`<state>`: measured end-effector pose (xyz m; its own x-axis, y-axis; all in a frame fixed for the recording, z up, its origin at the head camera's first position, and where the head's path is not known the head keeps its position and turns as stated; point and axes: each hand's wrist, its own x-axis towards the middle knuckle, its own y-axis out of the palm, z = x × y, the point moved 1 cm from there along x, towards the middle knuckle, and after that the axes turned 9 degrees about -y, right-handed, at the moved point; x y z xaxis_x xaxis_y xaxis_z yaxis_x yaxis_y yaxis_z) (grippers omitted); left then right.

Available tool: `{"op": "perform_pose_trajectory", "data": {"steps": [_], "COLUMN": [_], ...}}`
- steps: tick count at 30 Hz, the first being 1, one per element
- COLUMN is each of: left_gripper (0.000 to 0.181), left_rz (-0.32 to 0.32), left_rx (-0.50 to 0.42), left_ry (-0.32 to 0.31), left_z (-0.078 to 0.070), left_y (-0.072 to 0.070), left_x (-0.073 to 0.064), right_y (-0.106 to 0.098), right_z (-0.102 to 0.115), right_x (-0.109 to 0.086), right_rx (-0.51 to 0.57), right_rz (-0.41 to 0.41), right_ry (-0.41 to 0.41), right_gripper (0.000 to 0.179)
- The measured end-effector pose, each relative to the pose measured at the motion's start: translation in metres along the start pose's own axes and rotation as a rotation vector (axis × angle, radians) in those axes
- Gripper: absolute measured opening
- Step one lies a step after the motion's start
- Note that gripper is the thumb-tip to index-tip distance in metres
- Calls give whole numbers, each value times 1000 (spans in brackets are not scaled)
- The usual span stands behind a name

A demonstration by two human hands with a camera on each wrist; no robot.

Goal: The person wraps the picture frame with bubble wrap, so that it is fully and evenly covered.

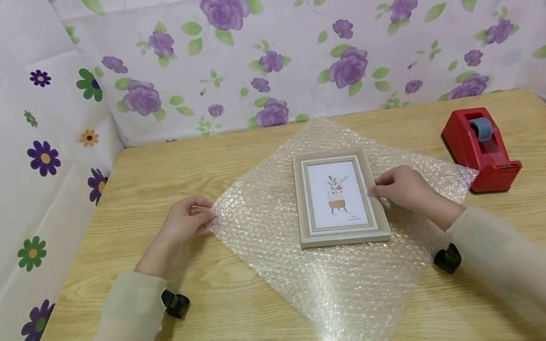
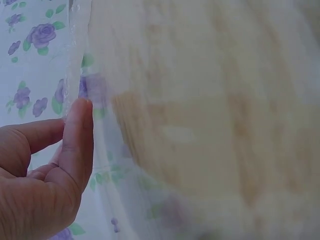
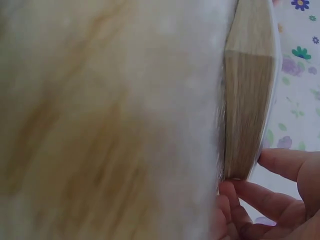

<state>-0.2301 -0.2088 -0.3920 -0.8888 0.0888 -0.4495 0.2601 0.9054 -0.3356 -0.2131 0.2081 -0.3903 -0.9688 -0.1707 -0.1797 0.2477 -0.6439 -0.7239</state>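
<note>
A picture frame [image 1: 302, 208] with a potted-plant print lies face up on a sheet of bubble wrap [image 1: 274, 237], which is spread as a diamond on the table. My left hand [image 1: 187, 218] pinches the sheet's left corner between thumb and fingers; in the left wrist view that hand [image 2: 55, 155] holds the film's edge. At the frame's right side, my right hand [image 1: 405, 190] grips its edge. The right wrist view shows this hand [image 3: 285, 195] with the thumb on the front of the picture frame [image 3: 245, 110] and fingers at its side and underneath.
A red tape dispenser [image 1: 484, 154] with a roll of tape stands at the right, and the sheet's right corner reaches its base. The wooden table [image 1: 215, 339] meets a flowered cloth backdrop [image 1: 262, 44] behind and at the left.
</note>
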Motion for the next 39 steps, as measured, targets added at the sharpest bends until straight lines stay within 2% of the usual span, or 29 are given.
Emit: {"op": "perform_pose_trajectory", "data": {"steps": [5,10,13,17,21,23,26,30,34,39], "left_gripper": [31,33,37,38,36,35,34,34,37,37], "left_rz": [-11,-87,-159,-267,-307,-282,-199,-53,48,126], "left_rx": [55,218,328,448,520,527,497,413,383,430], "left_ry": [16,86,158,296,447,505,565,565,576,676], "left_z": [1,-1,-7,-16,-22,-23,-24,-23,-23,-23], "left_y": [1,1,3,10,21,27,36,47,58,73], "left_x": [0,-7,-13,-18,-22,-24,-26,-32,-39,-47], "right_y": [-2,-5,-7,-8,-8,-7,-6,-5,-3,-2], "right_z": [-2,-5,-5,-2,0,0,-3,-8,-13,-22], "right_x": [-1,-7,-13,-24,-34,-38,-45,-55,-66,-76], "right_rx": [-2,11,3,11,32,34,32,20,-6,-70], "right_rz": [35,65,61,51,54,53,51,76,89,82], "right_ry": [-31,-76,-113,-176,-250,-306,-428,-553,-616,-689], "right_gripper": [46,50,51,50,47,46,43,44,44,45]}}
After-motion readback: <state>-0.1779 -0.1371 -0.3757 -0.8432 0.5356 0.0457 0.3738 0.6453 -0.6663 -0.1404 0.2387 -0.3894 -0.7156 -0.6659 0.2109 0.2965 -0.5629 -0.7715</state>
